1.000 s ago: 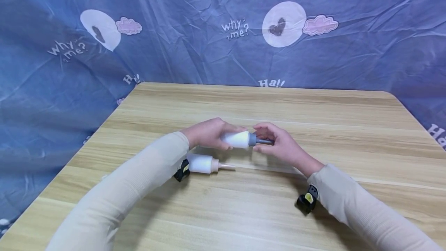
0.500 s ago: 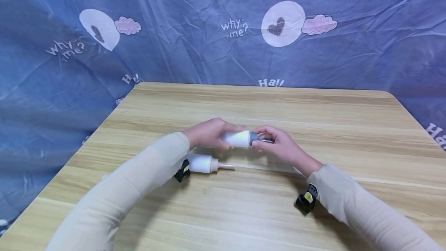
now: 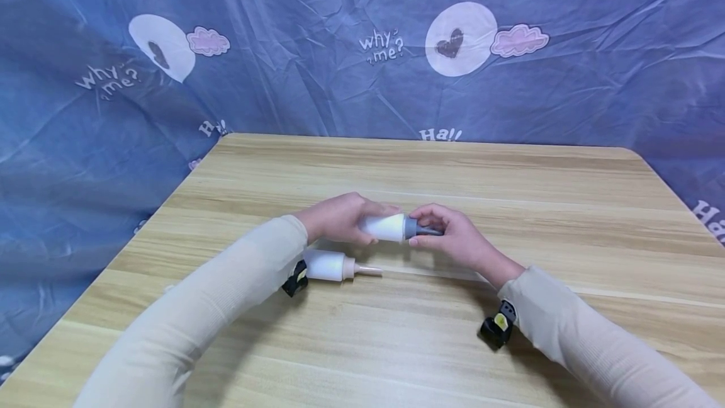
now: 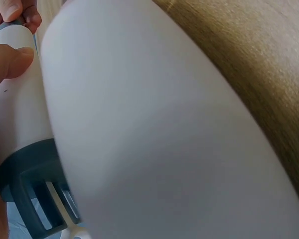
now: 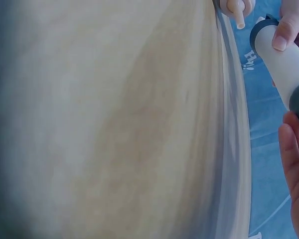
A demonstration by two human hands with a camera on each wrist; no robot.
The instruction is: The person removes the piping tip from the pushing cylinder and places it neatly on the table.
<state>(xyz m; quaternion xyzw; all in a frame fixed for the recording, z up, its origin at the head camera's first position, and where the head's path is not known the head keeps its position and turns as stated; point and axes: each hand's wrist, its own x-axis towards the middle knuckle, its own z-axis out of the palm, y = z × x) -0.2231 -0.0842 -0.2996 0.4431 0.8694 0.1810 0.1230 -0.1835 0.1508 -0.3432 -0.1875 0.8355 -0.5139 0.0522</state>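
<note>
My left hand (image 3: 342, 219) grips the white body of a cylindrical bottle (image 3: 385, 226), held on its side above the table, its narrow end pointing right. That end has a blue-grey collar (image 3: 410, 227) and a thin nozzle (image 3: 430, 230). Thumb and fingers of my right hand (image 3: 461, 238) pinch around the collar. In the left wrist view, a dark teal slotted piece (image 4: 35, 169) shows at the bottle's other end. A second white bottle (image 3: 325, 266) with a pale pink collar lies in front of the left hand, partly hidden by the sleeve.
Under both hands is a wood-grain table (image 3: 396, 345). A blue printed cloth (image 3: 317, 49) hangs behind its far edge and along the left side. Small black wrist cameras (image 3: 497, 327) sit low beside each sleeve, the left one close to the lying bottle.
My right fingers and thumb have shifted slightly around the blue-grey collar, and the nozzle looks a little turned. The left hand and the lying bottle stay in place.
</note>
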